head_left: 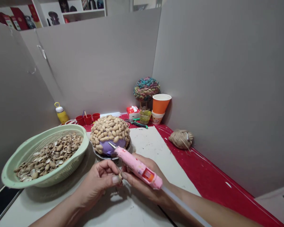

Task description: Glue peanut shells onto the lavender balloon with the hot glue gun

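peanut-covered balloon [110, 133] in metal bowl [130, 146], shells [53, 154] in green basket [69, 168]

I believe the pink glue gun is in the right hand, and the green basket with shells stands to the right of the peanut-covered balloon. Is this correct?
Not quite: the green basket with shells stands to the left of the peanut-covered balloon, as the head view shows. The pink glue gun is in the right hand.

The pink glue gun [138, 166] looks plastic, its nozzle [112, 145] smooth, shiny metal. Rough, matt peanut shells [110, 126] coat the smooth purple balloon [106, 147]. The green colander [81, 152] looks plastic.
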`<state>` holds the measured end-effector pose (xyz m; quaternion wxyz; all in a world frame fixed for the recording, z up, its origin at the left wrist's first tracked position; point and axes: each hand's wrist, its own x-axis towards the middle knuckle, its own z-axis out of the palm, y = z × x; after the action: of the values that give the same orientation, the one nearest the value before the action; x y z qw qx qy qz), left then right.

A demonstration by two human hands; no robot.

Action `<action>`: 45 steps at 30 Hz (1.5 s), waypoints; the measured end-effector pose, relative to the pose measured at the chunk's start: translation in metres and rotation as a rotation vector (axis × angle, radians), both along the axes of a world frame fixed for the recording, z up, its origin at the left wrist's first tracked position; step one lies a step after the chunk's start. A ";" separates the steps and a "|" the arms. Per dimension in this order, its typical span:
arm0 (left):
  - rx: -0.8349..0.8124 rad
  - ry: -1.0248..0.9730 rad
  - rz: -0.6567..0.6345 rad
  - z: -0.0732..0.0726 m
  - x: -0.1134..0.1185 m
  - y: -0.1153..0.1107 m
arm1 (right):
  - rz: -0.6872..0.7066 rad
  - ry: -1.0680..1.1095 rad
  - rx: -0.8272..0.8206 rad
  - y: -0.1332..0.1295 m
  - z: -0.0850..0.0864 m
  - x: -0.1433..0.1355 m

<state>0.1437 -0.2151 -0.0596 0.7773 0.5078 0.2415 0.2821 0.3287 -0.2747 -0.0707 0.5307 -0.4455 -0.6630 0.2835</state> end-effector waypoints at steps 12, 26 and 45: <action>0.054 0.056 0.065 0.000 0.001 0.006 | 0.030 -0.041 0.013 0.002 0.002 0.001; 1.052 0.503 -0.229 -0.017 0.012 -0.021 | -0.140 -0.035 0.111 -0.003 0.018 0.007; 1.171 0.342 0.273 0.002 -0.004 -0.008 | -0.043 -0.057 0.077 0.003 0.003 0.005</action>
<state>0.1397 -0.2231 -0.0573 0.2771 0.8522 0.2306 0.3792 0.3336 -0.2720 -0.0673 0.5341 -0.4468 -0.6786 0.2336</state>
